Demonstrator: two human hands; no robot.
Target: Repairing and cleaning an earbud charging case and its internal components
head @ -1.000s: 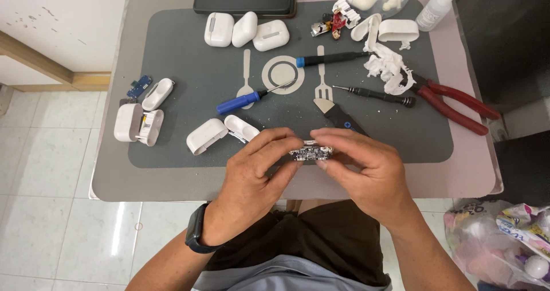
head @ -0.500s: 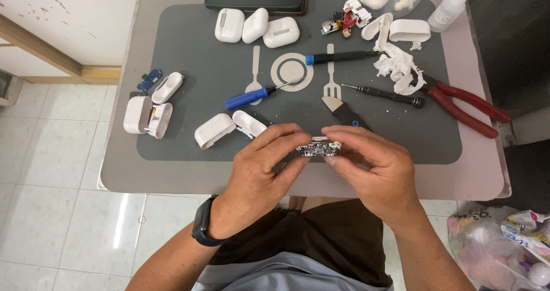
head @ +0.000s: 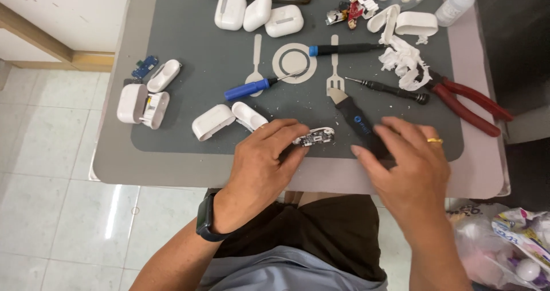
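Note:
My left hand (head: 266,159) pinches a small circuit board with white plastic trim (head: 314,137) just above the grey work mat (head: 200,44), near its front edge. My right hand (head: 409,159) has its fingers spread and lies over the lower end of a black pry tool (head: 350,116); whether it grips the tool I cannot tell. Just left of my left hand lies an opened white earbud case in two halves (head: 228,119).
Three white earbud cases (head: 258,13) sit at the back. Two blue-handled screwdrivers (head: 249,89) (head: 344,50), a black screwdriver (head: 395,89), red pliers (head: 470,102), white plastic scraps (head: 404,62) and more opened cases (head: 143,102) lie around. A plastic bag (head: 510,245) sits at bottom right.
My right hand has let go of the small board and moved right onto the black pry tool. My left hand keeps the board alone.

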